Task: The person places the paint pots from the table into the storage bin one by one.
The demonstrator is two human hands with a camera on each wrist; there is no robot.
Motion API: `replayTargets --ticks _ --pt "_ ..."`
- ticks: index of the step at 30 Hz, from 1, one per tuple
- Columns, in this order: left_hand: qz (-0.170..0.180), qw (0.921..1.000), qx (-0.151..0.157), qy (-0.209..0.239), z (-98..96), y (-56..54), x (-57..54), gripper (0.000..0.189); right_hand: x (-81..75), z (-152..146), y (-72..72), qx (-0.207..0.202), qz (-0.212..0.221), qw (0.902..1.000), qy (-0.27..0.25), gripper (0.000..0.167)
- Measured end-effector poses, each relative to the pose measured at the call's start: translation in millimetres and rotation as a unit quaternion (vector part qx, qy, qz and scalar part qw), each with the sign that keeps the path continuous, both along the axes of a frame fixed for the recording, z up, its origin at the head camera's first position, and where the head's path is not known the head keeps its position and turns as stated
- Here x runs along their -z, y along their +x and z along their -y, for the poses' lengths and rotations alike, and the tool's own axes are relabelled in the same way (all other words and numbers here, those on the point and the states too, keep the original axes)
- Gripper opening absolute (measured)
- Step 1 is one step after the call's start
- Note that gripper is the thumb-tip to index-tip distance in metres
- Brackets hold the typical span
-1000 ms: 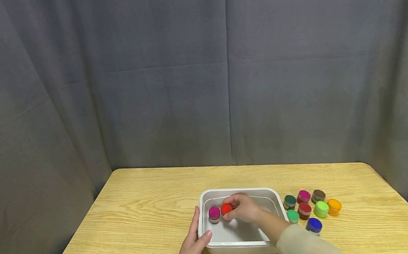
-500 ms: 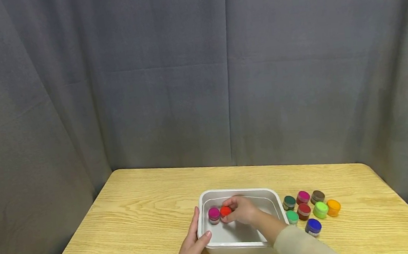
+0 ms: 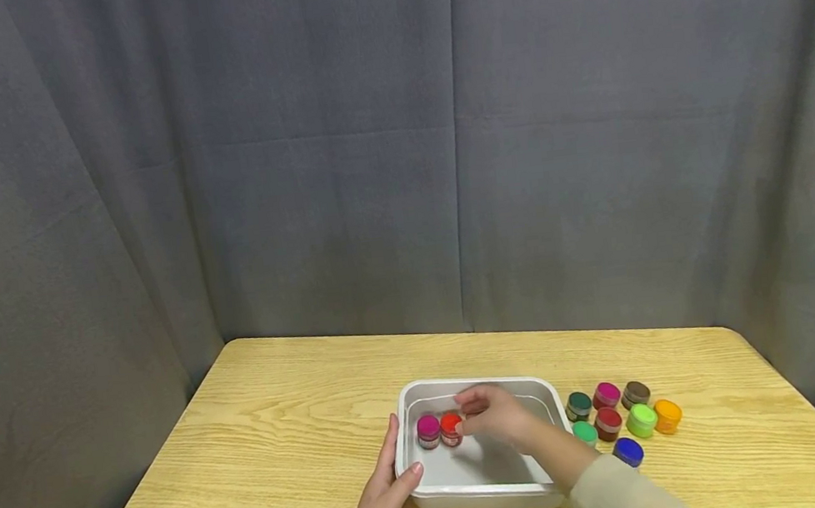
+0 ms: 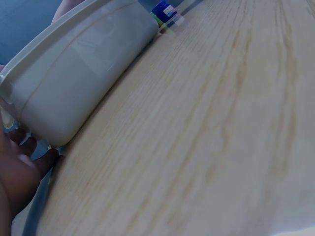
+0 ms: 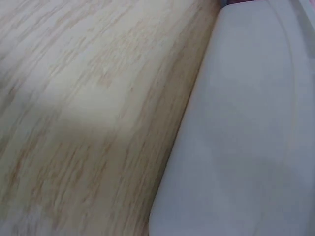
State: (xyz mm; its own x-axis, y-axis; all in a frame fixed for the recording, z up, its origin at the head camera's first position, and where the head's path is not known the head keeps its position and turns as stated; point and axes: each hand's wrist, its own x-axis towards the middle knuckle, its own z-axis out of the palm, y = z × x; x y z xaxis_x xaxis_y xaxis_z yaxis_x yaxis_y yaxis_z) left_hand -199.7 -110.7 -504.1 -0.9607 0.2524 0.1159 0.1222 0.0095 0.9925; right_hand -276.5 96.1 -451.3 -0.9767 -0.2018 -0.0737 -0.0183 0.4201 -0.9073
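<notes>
Inside a white plastic tub [image 3: 472,490] two small jars stand upright side by side: one with a magenta lid [image 3: 428,426], one with a red lid [image 3: 451,427]. My right hand [image 3: 500,418] is over the tub just right of the red-lidded jar, its fingers loosely bent and spread, holding nothing. My left hand [image 3: 384,495] holds the tub's left end, thumb at the rim and fingers along the outer wall. In the left wrist view, fingertips [image 4: 47,160] reach the tub's lower corner. The right wrist view shows the tub's outer wall [image 5: 231,128], not the hand.
Several jars stand on the wooden table [image 3: 282,411] right of the tub, among them a blue-lidded jar [image 3: 628,453], a dark green one [image 3: 579,405], a light green one [image 3: 641,420] and an orange one [image 3: 668,415]. Grey curtains [image 3: 342,211] hang behind and at both sides.
My right hand has let go of the red-lidded jar, which stands beside the magenta-lidded one, and has drawn back slightly to the right. The left hand has stayed at the tub.
</notes>
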Motion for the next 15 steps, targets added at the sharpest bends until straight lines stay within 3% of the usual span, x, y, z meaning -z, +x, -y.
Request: replayTargets --ticks 7,15 --pt "-0.002 0.9999 -0.015 -0.007 0.1 0.3 -0.3 0.073 -21.5 -15 8.0 -0.014 0.006 0.9999 -0.005 0.041" --pt "-0.008 0.9999 -0.002 0.006 -0.6 -0.6 0.0 0.073 -39.0 -39 15.5 0.001 0.004 1.0000 -0.003 0.042"
